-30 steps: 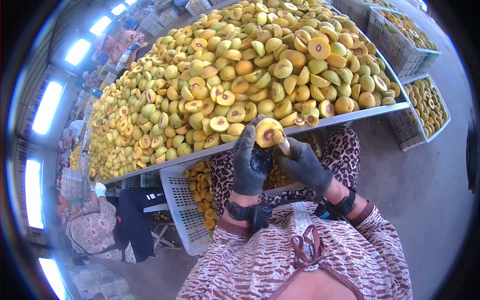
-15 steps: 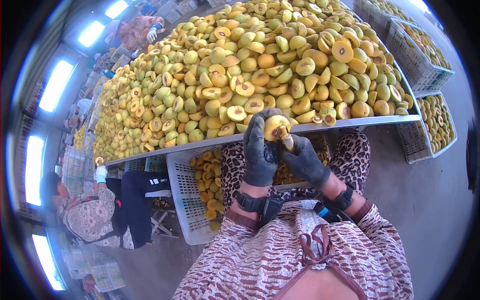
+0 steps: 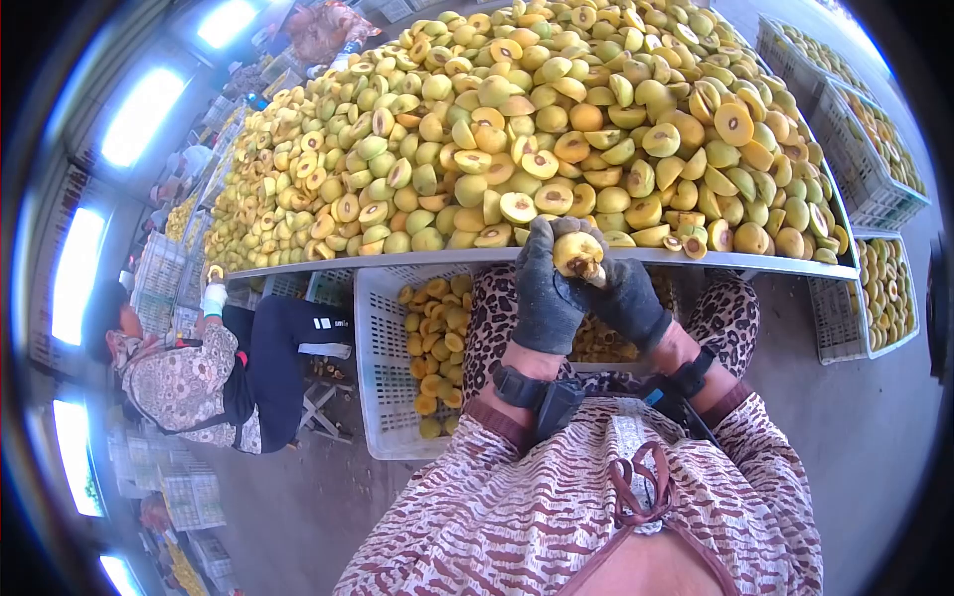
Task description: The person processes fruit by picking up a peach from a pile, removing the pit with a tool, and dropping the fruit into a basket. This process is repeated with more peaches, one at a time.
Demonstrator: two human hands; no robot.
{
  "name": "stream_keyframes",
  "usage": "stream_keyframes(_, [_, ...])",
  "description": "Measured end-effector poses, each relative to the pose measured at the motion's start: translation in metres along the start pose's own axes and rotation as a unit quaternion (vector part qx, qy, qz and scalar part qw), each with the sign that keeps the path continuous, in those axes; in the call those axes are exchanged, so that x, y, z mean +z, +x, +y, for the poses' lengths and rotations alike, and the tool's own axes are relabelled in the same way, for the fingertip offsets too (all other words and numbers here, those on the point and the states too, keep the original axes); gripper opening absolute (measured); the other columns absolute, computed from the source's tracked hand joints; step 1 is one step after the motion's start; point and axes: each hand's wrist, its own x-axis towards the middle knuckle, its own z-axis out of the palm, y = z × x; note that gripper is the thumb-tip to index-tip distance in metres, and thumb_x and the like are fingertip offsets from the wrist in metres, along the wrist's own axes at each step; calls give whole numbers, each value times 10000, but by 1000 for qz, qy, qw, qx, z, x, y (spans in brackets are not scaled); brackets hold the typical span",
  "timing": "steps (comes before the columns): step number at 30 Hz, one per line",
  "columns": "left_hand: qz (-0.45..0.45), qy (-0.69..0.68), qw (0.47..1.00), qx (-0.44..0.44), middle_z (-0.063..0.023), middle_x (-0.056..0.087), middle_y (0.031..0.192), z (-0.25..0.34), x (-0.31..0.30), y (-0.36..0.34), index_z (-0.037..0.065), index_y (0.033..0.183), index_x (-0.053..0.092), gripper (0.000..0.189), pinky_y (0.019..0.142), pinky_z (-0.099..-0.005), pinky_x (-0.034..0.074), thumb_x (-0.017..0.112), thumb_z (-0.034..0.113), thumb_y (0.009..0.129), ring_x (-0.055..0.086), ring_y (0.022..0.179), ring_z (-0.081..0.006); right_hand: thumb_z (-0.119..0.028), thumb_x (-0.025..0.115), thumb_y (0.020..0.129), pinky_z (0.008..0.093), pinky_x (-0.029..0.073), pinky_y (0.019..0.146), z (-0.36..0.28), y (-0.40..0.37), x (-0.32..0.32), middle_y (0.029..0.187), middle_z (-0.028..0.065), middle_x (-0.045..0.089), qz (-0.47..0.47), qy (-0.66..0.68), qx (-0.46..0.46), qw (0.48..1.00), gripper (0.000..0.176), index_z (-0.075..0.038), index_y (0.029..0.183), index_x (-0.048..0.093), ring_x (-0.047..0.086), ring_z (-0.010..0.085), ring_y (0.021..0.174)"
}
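Here's the heap point(image 3: 477, 129), cut fruit piled wide across the far side, and the table point(image 3: 775, 264) carries it, its near edge running just beyond the hands. Off to the left there's a co-worker point(image 3: 199, 387), seated, one pale-gloved hand up at that same edge. Near left, below the edge, a white crate point(image 3: 382, 397) holds more cut fruit; over on the right, another crate point(image 3: 843, 328) is full too.

Now the hands, close together, both in dark gloves. The left hand point(image 3: 549, 298) has its fingers wrapped round the half point(image 3: 576, 248), cut face showing, right by the table's near edge. The right hand point(image 3: 628, 298) is closed on the tool point(image 3: 594, 274), only a short stretch of it showing; its tip against the fruit is too hidden to read.

How to do this well? I'd cup the half firmly but gently, since a hard squeeze could bruise or split it. Tool low and close to the brown centre, small turns of the wrist, shallow enough to spare the yellow flesh. And those left fingertips: best behind the rim, out of the tip's line, in case it slips.
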Motion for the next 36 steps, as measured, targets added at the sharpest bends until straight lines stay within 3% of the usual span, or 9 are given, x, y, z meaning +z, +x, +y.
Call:
stream_keyframes(9, [29,47,998,38,-51,657,927,10,-1,-12,55,1008,632,352,747,-298,547,446,351,1048,634,835,-143,-136,671,880,394,521,688,24,3,17,940,142,703,-88,-70,44,993,201,-15,1037,640,681,248,836])
stream_keyframes(12, [40,229,956,177,-55,646,925,-4,-10,-2,36,1011,627,325,721,-280,528,472,320,1039,604,787,-133,-99,569,919,395,511,693,37,5,49,838,129,664,70,54,-69,994,157,18,1008,625,637,286,753])
stream_keyframes(15, [68,99,989,89,-49,659,884,7,4,-9,25,998,640,253,699,-268,516,543,258,1010,597,747,-121,-76,627,870,416,494,696,49,5,17,932,176,657,-140,-16,87,986,186,4,1037,607,640,341,819])
stream_keyframes(21, [-33,496,837,231,7,658,758,29,7,5,16,830,652,291,587,-330,456,615,270,967,571,671,-97,-33,643,815,377,490,672,6,5,15,870,102,664,-166,-145,-312,924,159,-45,973,628,648,286,792])
stream_keyframes(27, [-15,261,915,308,13,605,690,43,23,5,46,761,618,279,552,-267,416,621,247,954,524,608,-66,-170,632,893,323,503,769,-15,4,1,968,30,666,-218,313,229,895,267,-49,1132,631,614,176,960])
stream_keyframes(29, [-18,134,983,121,35,595,682,46,25,-7,50,747,605,294,562,-246,425,616,252,961,507,614,-59,-158,631,894,312,508,750,-22,9,16,970,31,664,-201,331,215,897,269,-48,1139,628,617,169,944])
stream_keyframes(34, [-25,492,789,366,-111,576,666,69,45,-35,16,787,604,253,614,-368,440,615,217,941,548,618,-233,-83,626,891,272,536,662,-28,-10,36,983,45,655,-124,409,223,876,296,-40,1184,605,638,146,854])
stream_keyframes(35, [-54,458,850,253,-140,640,866,64,34,-36,30,942,652,143,751,-371,472,587,157,939,593,803,-294,-54,624,887,277,545,647,-45,-6,25,992,56,656,-173,411,254,858,315,-37,1201,596,647,154,827])
stream_keyframes(36, [-55,571,643,508,-163,623,1092,38,3,-31,35,1161,626,245,895,-384,467,539,84,937,585,991,-305,-93,646,885,293,548,771,-67,-3,6,923,28,676,-258,276,329,866,247,-17,1121,649,650,172,880])
